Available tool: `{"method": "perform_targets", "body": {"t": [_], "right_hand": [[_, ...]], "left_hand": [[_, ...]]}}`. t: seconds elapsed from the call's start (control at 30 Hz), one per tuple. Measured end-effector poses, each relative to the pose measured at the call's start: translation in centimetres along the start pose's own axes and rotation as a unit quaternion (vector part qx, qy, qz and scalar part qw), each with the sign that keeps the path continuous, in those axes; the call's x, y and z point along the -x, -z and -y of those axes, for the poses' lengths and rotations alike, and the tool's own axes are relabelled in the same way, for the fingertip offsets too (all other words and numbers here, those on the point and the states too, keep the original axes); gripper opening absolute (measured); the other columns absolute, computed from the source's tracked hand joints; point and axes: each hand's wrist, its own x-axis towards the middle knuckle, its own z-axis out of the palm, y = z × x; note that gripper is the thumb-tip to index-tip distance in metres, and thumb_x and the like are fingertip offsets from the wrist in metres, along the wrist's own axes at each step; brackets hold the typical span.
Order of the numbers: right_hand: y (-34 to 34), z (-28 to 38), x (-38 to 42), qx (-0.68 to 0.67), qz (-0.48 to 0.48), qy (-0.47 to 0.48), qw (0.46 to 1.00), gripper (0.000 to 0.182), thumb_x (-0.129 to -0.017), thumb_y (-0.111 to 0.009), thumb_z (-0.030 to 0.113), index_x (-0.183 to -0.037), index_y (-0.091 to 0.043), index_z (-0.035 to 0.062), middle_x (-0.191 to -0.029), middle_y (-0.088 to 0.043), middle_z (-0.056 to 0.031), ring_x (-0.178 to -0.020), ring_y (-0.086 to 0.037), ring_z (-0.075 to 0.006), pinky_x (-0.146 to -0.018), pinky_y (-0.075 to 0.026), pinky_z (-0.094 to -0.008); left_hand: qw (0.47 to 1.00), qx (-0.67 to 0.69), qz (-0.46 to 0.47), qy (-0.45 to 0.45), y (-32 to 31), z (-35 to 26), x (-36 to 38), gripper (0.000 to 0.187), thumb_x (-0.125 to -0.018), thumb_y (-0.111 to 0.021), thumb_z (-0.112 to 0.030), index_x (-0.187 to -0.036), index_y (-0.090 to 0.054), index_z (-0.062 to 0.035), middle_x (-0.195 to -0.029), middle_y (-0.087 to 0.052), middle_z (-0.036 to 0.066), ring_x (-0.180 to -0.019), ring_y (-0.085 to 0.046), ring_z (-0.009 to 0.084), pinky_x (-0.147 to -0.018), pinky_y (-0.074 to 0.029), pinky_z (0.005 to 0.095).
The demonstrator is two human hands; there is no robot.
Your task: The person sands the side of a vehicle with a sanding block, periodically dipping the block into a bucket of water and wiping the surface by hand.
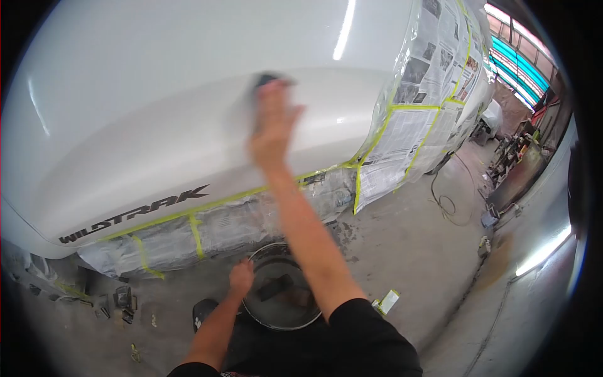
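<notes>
My right hand (273,129) is stretched out against the white car panel (188,119), blurred by motion. Under its fingertips is a small dark pad (267,80), pressed to the paintwork above the WILDTRAK lettering (135,215). Low in the view, my left hand (241,278) is closed on the left side of a round bucket (286,328), at its rim. The bucket holds murky liquid with a dark block (275,287) in it. My right forearm passes over the bucket's right edge.
Newspaper masking (402,141) with yellow-green tape covers the panel's right side, and taped plastic (232,223) runs below it. A cable (443,201) lies on the concrete floor. Dark scraps (124,301) lie at lower left, a taped paper piece (388,301) right of the bucket, and clutter along the right wall.
</notes>
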Motion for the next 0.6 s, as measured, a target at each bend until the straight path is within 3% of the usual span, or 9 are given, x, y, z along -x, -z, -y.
{"method": "perform_targets", "body": {"t": [0.07,0.17,0.3,0.4,0.43,0.47,0.5,0.53,0.6], "right_hand": [[2.5,-5.4,-3.4,-0.025,-0.118,-0.128,0.984,0.045,-0.101,-0.038,0.01,-0.146,-0.041,0.0037,-0.155,-0.035,-0.0137,-0.146,-0.028,-0.0332,-0.115,-0.004,-0.0628],[1.3,-4.4,-6.1,-0.145,-0.224,-0.259,0.929,0.045,-0.104,-0.034,0.015,-0.146,-0.035,-0.0028,-0.155,-0.03,-0.0225,-0.146,-0.024,-0.0359,-0.115,-0.004,-0.0625],[-4.5,10.4,-0.9,-0.088,-0.121,-0.111,0.983,0.056,-0.097,-0.04,0.007,-0.151,-0.028,0.0014,-0.157,-0.028,-0.0193,-0.147,-0.026,-0.0331,-0.115,-0.006,-0.0641],[-2.5,7.5,0.6,0.017,0.026,0.055,0.998,0.063,-0.093,-0.043,0.003,-0.153,-0.026,0.0049,-0.159,-0.026,-0.0146,-0.148,-0.023,-0.0299,-0.114,-0.001,-0.0665],[-1.3,3.8,0.3,0.111,0.061,0.065,0.99,0.057,-0.098,-0.043,0.01,-0.153,-0.028,0.0074,-0.158,-0.03,-0.0108,-0.147,-0.027,-0.0276,-0.118,-0.002,-0.0597],[-0.1,-0.2,-1.4,-0.055,-0.02,-0.06,0.996,0.052,-0.101,-0.038,0.014,-0.152,-0.029,0.0042,-0.156,-0.033,-0.0135,-0.145,-0.031,-0.0283,-0.117,0.0,-0.0591],[1.1,-4.1,-3.2,-0.235,-0.143,-0.148,0.95,0.049,-0.105,-0.033,0.018,-0.15,-0.03,0.0009,-0.153,-0.037,-0.0161,-0.143,-0.034,-0.029,-0.116,0.002,-0.0585],[4.1,-7.1,-4.9,-0.115,-0.082,-0.254,0.957,0.054,-0.107,-0.03,0.027,-0.151,-0.025,-0.0035,-0.153,-0.036,-0.0184,-0.143,-0.034,-0.0298,-0.117,0.0,-0.0558],[3.4,-7.0,-6.9,-0.108,-0.152,-0.26,0.947,0.057,-0.106,-0.033,0.028,-0.15,-0.022,-0.0055,-0.158,-0.024,-0.0209,-0.147,-0.024,-0.0334,-0.117,-0.001,-0.0573]], "left_hand": [[1.0,0.017,-0.007,-0.002,-0.8,0.6,-0.3,0.026,-0.096,-0.053,-0.024,-0.104,-0.06,-0.0007,-0.099,-0.064,0.026,-0.091,-0.063,0.0456,-0.076,-0.051,0.054],[1.0,0.014,0.0,0.0,-0.8,0.9,-0.9,0.025,-0.097,-0.052,-0.025,-0.103,-0.059,-0.0015,-0.096,-0.064,0.025,-0.086,-0.064,0.0452,-0.074,-0.052,0.0537],[0.999,-0.01,-0.049,-0.02,-1.5,1.2,-0.1,0.025,-0.097,-0.052,-0.026,-0.101,-0.058,-0.002,-0.092,-0.065,0.024,-0.082,-0.065,0.045,-0.072,-0.052,0.0539],[1.0,0.0,-0.023,0.006,-0.8,0.8,0.2,0.025,-0.097,-0.052,-0.026,-0.101,-0.059,-0.0021,-0.091,-0.066,0.023,-0.082,-0.064,0.0451,-0.071,-0.052,0.054],[1.0,0.004,-0.019,0.007,-0.6,0.6,0.2,0.025,-0.097,-0.052,-0.026,-0.101,-0.059,-0.002,-0.092,-0.065,0.024,-0.083,-0.064,0.045,-0.072,-0.052,0.0537],[1.0,0.009,-0.015,0.007,-0.5,0.5,0.1,0.025,-0.097,-0.052,-0.026,-0.102,-0.059,-0.002,-0.093,-0.065,0.024,-0.084,-0.064,0.0449,-0.072,-0.052,0.0534],[1.0,0.013,-0.011,0.009,-0.5,0.6,-0.2,0.025,-0.097,-0.052,-0.026,-0.102,-0.059,-0.002,-0.094,-0.065,0.025,-0.085,-0.064,0.0448,-0.073,-0.052,0.0531],[1.0,0.017,-0.009,0.008,-0.9,0.9,-0.5,0.026,-0.097,-0.052,-0.026,-0.103,-0.059,-0.0021,-0.095,-0.065,0.025,-0.086,-0.064,0.0448,-0.074,-0.052,0.0531],[1.0,0.02,-0.002,0.005,-1.4,1.3,-0.9,0.027,-0.097,-0.052,-0.026,-0.106,-0.059,-0.0023,-0.096,-0.065,0.025,-0.088,-0.064,0.0449,-0.076,-0.051,0.0533]]}}
